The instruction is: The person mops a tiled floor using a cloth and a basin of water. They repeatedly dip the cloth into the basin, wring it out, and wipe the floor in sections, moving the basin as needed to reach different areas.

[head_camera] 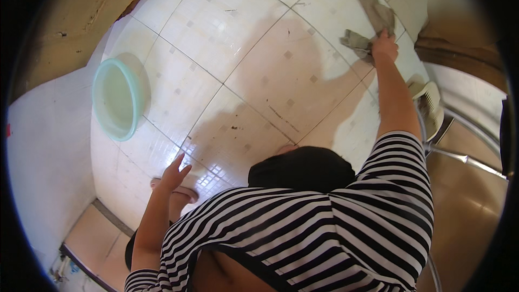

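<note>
My right hand [385, 48], stretched out to the upper right, is closed on a grey-brown cloth [377, 12]. The cloth is bunched at my fingers, with one end spread over the pale tiled floor [259, 61] and a second fold sticking out to the left. Nothing is in my left hand [174, 174], which hangs over the floor at the lower left with its fingers apart. Up and left of it stands a light green plastic basin [117, 99]; whether it holds water I cannot tell. Dark specks and streaks mark the tiles in front of me.
A brown wooden piece [69, 20] with a worn edge juts in at the upper left, beside a white wall [44, 142]. On the right are metal tubes [466, 158], a cream plastic item with slots [432, 109] and a brown wooden edge [462, 54]. My sandalled foot [186, 194] is near my left hand.
</note>
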Demonstrator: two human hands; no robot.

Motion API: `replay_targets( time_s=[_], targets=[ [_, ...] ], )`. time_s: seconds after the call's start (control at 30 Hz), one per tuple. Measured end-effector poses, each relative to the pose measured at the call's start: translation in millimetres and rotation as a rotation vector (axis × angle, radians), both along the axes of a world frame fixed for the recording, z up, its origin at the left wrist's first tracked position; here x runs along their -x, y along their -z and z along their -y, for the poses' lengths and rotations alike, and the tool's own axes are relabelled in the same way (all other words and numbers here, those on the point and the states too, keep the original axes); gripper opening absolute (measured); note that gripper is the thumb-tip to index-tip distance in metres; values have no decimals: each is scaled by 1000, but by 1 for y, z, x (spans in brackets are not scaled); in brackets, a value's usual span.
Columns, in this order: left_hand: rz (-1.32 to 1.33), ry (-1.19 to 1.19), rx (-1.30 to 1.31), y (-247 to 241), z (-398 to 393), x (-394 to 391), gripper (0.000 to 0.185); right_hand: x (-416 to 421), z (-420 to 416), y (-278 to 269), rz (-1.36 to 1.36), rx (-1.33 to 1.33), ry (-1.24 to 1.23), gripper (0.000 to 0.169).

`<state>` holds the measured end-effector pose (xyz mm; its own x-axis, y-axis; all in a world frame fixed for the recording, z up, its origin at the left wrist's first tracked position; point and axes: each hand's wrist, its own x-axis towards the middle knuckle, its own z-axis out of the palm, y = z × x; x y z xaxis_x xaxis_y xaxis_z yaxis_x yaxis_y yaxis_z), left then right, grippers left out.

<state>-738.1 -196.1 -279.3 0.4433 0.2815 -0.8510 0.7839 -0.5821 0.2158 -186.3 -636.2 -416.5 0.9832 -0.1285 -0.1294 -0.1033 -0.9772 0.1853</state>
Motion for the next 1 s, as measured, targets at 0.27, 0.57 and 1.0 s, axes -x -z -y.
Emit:
replay_targets(
  time_s=[0.27, 0.57, 1.0],
  targets=[
    [226, 223, -209, -102, -113, -35, 58, 123, -57, -10, -65, -187, -289, 36],
    [245, 201, -300, -123, -228, 70, 53, 350, -230, -31, -1057, -744, -1058, 52],
    [745, 426, 279, -27, -243, -17, 46, 377, -193, -275, -698, -1588, 191, 54]
  ],
)
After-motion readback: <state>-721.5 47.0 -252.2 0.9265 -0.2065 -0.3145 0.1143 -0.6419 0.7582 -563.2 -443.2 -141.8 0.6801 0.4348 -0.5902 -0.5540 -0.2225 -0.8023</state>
